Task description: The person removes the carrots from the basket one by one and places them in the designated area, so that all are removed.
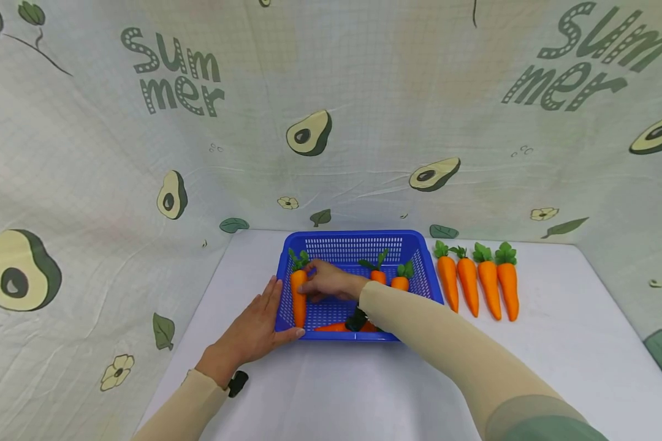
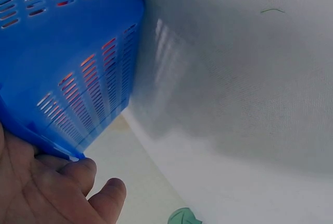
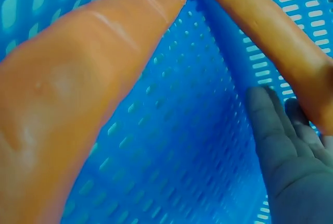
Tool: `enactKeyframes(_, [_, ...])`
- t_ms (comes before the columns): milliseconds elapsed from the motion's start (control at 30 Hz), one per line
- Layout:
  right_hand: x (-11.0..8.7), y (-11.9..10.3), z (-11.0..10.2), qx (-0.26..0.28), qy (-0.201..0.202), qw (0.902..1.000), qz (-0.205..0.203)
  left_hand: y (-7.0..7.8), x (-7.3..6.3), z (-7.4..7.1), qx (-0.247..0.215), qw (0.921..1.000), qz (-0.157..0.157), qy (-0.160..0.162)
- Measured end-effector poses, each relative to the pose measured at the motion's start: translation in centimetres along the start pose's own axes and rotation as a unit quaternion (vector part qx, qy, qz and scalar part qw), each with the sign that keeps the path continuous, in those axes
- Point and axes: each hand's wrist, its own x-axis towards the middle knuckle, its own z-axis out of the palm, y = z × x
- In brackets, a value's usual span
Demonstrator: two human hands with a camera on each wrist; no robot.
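A blue perforated basket (image 1: 358,335) stands on the white table. My left hand (image 1: 254,327) rests on its left rim, fingers stretched along the side and thumb on the front corner; in the left wrist view its fingertips (image 2: 83,172) lie at the rim. Reaching into the basket, my right hand (image 1: 331,282) pinches an upright-lying carrot with leafy top (image 1: 298,294) against the left wall. The right wrist view shows that carrot (image 3: 281,41) sloping to the corner beside the fingers. Another carrot (image 3: 78,78) fills the left of this view. My forearm hides part of the basket.
Inside the basket are two leafy carrot tops (image 1: 400,283) at the right and an orange carrot (image 1: 331,327) along the front wall. Several carrots (image 1: 488,288) lie in a row on the table right of the basket. A patterned cloth (image 1: 364,110) hangs behind.
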Motion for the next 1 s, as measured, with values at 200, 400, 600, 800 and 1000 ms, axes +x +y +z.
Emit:
enactKeyframes(200, [-0.4,-0.4,-0.6,0.031,0.025,0.9991,-0.018,0.1,0.2,0.0,-0.008,1.0,-0.003,-0.003])
enactKeyframes(400, [-1.6,-0.9,-2.1,0.05,0.059,0.995,-0.063,0.2,0.1,-0.1,-0.011,0.9997,-0.019,-0.013])
enactKeyframes(600, [-2.7,-1.2,-3.5,0.033,0.084,0.9917,-0.091,0.2,0.0,0.1,-0.014,0.9996,-0.021,-0.01])
enactKeyframes(800, [-4.3,-1.9,-4.6,0.019,0.111,0.9885,-0.101,0.1,-0.1,0.2,-0.015,0.9997,-0.02,-0.002])
enactKeyframes(1000, [-5.8,-1.9,-5.8,-0.013,0.133,0.9854,-0.106,0.1,-0.2,0.1,-0.024,0.9993,-0.029,-0.005])
